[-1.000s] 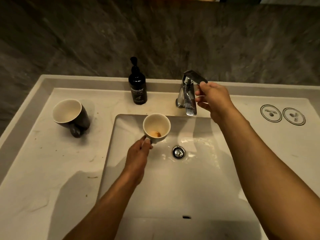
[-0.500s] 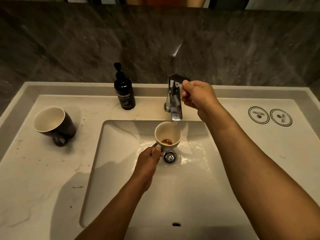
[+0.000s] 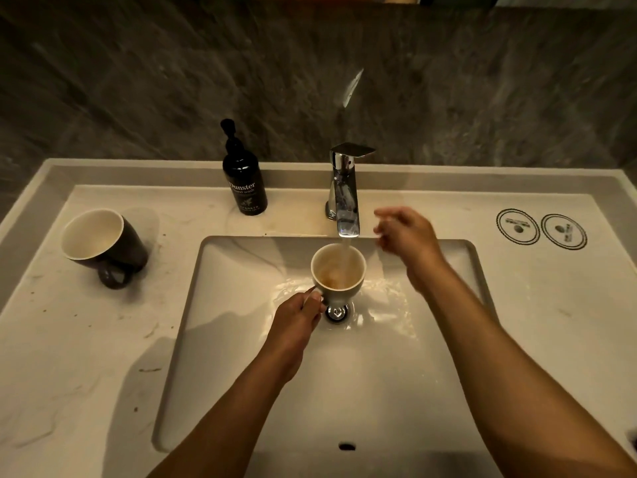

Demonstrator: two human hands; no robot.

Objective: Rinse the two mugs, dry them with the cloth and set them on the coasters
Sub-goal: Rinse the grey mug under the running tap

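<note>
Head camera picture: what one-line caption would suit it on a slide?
Left hand holds a white mug under the running faucet while the right hand hovers nearby.

Dim warm light, wet-basin glare, blurred right hand [image 3: 406, 236], bowed edges

Around the white rectangular sink basin [image 3: 241, 339] there are two mugs: one pale ceramic mug [image 3: 337, 270] over it and one dark mug with a cream inside [image 3: 103, 248] left of it. Two round printed coasters [image 3: 517, 226] [image 3: 564, 232] lie right of it; one black pump soap bottle [image 3: 244, 174] and one chrome tap [image 3: 344, 191] stand behind it.
</note>
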